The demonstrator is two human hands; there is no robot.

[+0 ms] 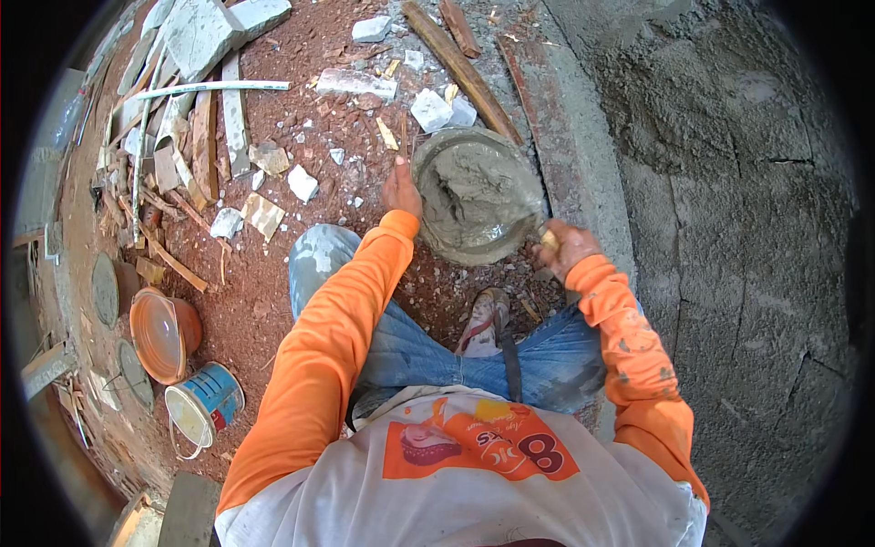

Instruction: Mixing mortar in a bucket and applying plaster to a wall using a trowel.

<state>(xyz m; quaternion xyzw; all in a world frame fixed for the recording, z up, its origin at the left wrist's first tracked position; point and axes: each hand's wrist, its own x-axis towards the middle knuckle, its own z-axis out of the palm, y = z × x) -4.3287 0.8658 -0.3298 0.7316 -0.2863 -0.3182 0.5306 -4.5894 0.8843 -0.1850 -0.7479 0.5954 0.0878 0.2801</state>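
Observation:
A round basin (469, 259) of wet grey mortar (469, 182) sits on the ground between my knees and the concrete strip. My left hand (402, 190) is at the basin's left rim, gripping its edge, with most of the fingers hidden. On the right side, my right hand (570, 248) is closed around the short light-coloured handle of a trowel (549, 239). The trowel's blade is blurred and lies over the right part of the mortar, inside the rim. Mortar is smeared up the inner wall of the basin.
Rough grey mortar (756, 255) covers the floor on the right, beside a concrete edge (597, 164). Wood scraps (205, 146), a wooden bar (465, 68) and broken white chunks (432, 110) litter the red soil. An orange bucket (164, 333) and blue pail (205, 406) lie left.

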